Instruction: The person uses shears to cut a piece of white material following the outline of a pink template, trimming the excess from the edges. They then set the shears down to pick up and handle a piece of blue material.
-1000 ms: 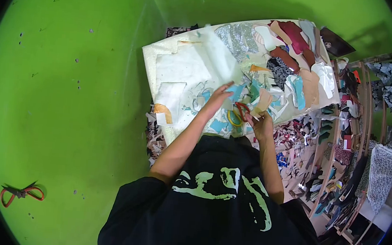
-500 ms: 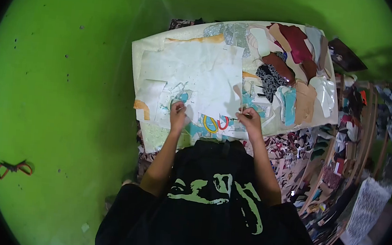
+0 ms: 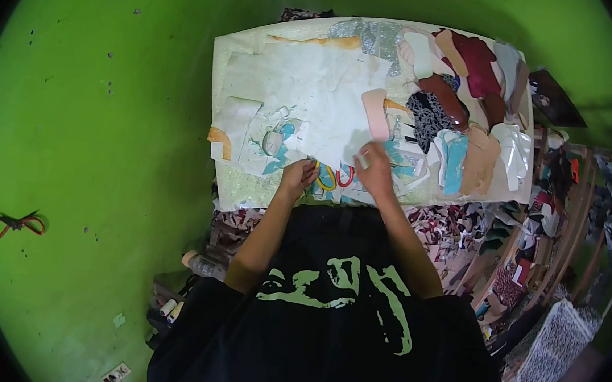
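A large white sheet [image 3: 308,82] covers much of the table, its lower edge between my hands. My left hand [image 3: 298,176] is closed at that edge, fingers together, beside the yellow-handled scissors [image 3: 326,180]. What it pinches is too small to make out. My right hand [image 3: 373,166] is over the sheet's lower right corner, fingers loosely bent and apart, with nothing visible in it. Left of it shows a red handle loop [image 3: 346,177]. A pink, sole-shaped piece [image 3: 376,116] lies just above my right hand. Teal scraps and a greyish round piece [image 3: 272,143] lie left of centre.
Cut pieces in maroon [image 3: 470,63], brown [image 3: 441,104], tan [image 3: 480,159] and teal [image 3: 455,160] crowd the table's right side. Heaps of scraps [image 3: 447,236] lie below the table, beside wooden racks [image 3: 569,221]. A green wall [image 3: 105,159] stands at left.
Both hands have moved closer together, the left going right to the scissors and the right shifting left. The pink piece and the greyish round piece now show fully. The camera view has shifted slightly.
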